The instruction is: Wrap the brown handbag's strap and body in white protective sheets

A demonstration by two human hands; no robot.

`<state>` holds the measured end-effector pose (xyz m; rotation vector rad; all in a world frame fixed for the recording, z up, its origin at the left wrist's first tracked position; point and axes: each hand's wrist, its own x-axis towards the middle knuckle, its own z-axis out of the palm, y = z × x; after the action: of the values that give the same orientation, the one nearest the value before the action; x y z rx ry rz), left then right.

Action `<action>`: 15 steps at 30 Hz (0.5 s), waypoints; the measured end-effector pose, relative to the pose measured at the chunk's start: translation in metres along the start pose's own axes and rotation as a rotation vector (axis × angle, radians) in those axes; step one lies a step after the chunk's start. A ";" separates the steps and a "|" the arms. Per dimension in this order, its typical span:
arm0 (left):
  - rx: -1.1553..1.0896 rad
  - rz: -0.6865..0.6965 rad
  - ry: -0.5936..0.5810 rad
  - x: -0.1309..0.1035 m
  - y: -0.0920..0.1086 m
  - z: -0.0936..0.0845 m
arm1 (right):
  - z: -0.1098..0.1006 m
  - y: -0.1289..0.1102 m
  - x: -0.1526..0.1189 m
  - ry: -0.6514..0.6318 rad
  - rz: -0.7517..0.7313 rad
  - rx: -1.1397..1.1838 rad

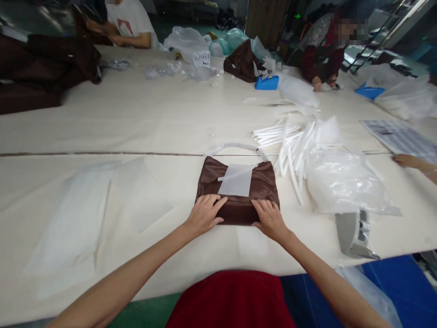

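A dark brown handbag (239, 210) lies on the table in front of me, its base towards me. Its strap (235, 146), wrapped in white, arches away at the far side. On the bag's face rests a white paper sheet (235, 182), with a thin white strip across it. My left hand (205, 214) grips the bag's near left corner, fingers on top and thumb against the base. At the near right corner, my right hand (269, 219) holds it the same way. The undersides of both grips are hidden.
White foam tubes (290, 141) and a clear plastic bag (344, 182) lie right of the handbag. A grey tape dispenser (353, 234) stands near the front edge. Thin white sheets (78, 214) are at left. Another person's hand (406, 160) reaches in from the right; people work across the table.
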<state>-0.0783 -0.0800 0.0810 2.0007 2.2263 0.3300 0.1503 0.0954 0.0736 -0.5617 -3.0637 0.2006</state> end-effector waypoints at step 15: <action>0.151 0.027 -0.103 0.030 -0.005 0.020 | 0.029 0.024 0.006 0.083 -0.077 -0.258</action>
<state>-0.0817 -0.0497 0.0613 2.0713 2.2222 0.0610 0.1517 0.1158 0.0419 -0.4461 -3.0417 -0.2176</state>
